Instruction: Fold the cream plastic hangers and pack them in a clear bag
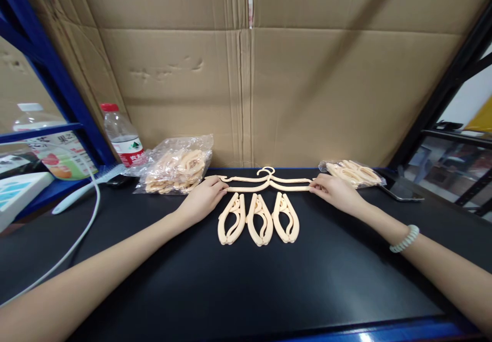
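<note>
Two unfolded cream hangers lie one before the other on the black table, their hooks side by side at the middle. My left hand (pixel 205 196) has its fingers closed on the left end of the nearer hanger (pixel 249 188). At the opposite end, my right hand (pixel 333 190) pinches the same hanger. Behind it, the farther hanger (pixel 288 180) is partly covered by my fingers at both sides. Three folded hangers stand in a row closer to me: a left one (pixel 231 219), a middle one (pixel 260 220) and a right one (pixel 285 218).
A clear bag of folded hangers (pixel 179 167) sits at the back left, and a smaller bag (pixel 351 173) at the back right beside a phone (pixel 403 189). Left stand a red-capped bottle (pixel 122 137), a white cable (pixel 94 198) and a pale-handled brush (pixel 82 193). Cardboard (pixel 307 91) walls the back.
</note>
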